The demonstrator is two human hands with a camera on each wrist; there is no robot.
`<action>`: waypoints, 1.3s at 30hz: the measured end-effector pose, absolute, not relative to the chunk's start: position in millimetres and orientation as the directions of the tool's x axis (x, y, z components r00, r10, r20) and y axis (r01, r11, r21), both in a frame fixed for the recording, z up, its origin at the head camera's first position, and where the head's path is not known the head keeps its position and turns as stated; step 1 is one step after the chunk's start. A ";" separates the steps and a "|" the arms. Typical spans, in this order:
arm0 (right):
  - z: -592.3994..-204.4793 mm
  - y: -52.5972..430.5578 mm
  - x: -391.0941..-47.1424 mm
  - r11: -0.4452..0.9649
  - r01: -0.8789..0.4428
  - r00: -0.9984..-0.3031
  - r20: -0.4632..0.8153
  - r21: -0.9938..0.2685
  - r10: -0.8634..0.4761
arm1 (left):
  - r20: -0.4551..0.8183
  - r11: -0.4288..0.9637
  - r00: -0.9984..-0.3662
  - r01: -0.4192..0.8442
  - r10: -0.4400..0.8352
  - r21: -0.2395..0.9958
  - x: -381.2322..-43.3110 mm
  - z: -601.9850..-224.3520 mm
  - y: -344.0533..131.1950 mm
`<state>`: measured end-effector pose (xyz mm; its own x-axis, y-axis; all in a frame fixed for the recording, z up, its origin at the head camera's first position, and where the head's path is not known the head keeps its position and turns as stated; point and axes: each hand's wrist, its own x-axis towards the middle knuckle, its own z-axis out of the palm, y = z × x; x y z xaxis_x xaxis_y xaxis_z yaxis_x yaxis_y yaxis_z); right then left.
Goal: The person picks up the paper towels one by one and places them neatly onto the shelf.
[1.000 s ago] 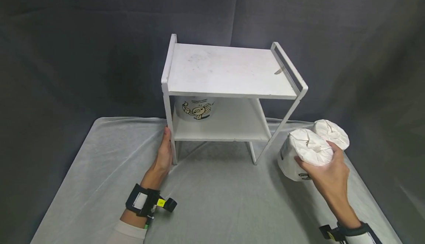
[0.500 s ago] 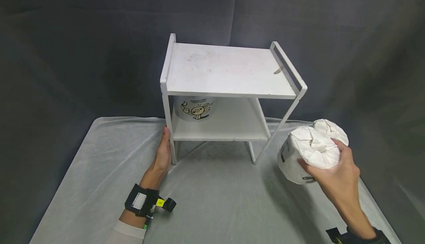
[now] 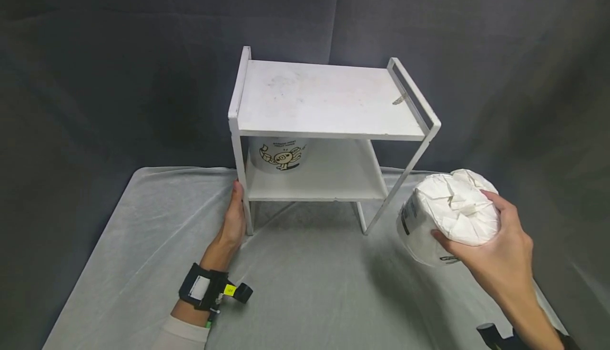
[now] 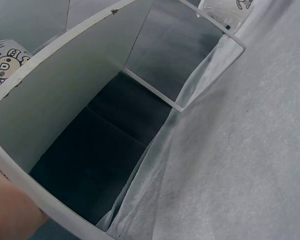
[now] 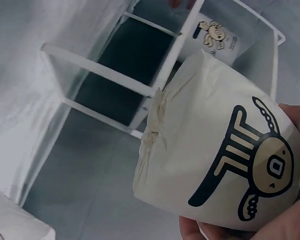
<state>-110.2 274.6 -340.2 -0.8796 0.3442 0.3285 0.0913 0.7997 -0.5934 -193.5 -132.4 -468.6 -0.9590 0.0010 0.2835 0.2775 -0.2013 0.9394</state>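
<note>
My right hand [image 3: 500,247] grips a toilet paper roll [image 3: 448,217] in white printed wrapping, raised and tilted above the cloth on the right. Its cartoon print faces the right wrist view, where the thumb and fingers wrap its far end. On the left, my left hand [image 3: 232,223] holds the front leg of a white two-tier shelf rack [image 3: 329,101], thumb up along the outside, the other fingers mostly hidden behind the leg. Inside the rack, on the left of the lower shelf, stands another toilet paper roll [image 3: 278,156], partly covered by the top shelf.
One more toilet paper roll [image 5: 17,220] stands behind the held one, nearly hidden from the head view. Pale grey cloth [image 3: 310,286] covers the table. Dark curtains [image 3: 143,74] hang behind. The rack's slanted right leg [image 3: 400,186] lies between the shelves and the held roll.
My right hand has lifted the toilet paper roll a little and moved right and toward me, the roll tilting as it goes. My left hand stays on the rack's leg.
</note>
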 end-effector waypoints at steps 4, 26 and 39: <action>-331.5 269.4 -106.0 0.808 0.061 -0.874 0.360 -0.586 0.327 | 0.279 -0.203 -0.960 0.273 0.004 0.941 -193.8 -468.0 -132.6; -276.9 233.9 -101.2 0.798 -0.236 -0.825 0.548 -0.555 0.138 | 0.207 -0.184 -0.978 0.205 -0.012 0.961 -193.5 -466.5 -130.3; -245.9 212.7 -115.7 0.770 -0.364 -0.801 0.598 -0.524 0.027 | 0.202 -0.187 -0.979 0.200 -0.011 0.962 -195.7 -465.4 -129.3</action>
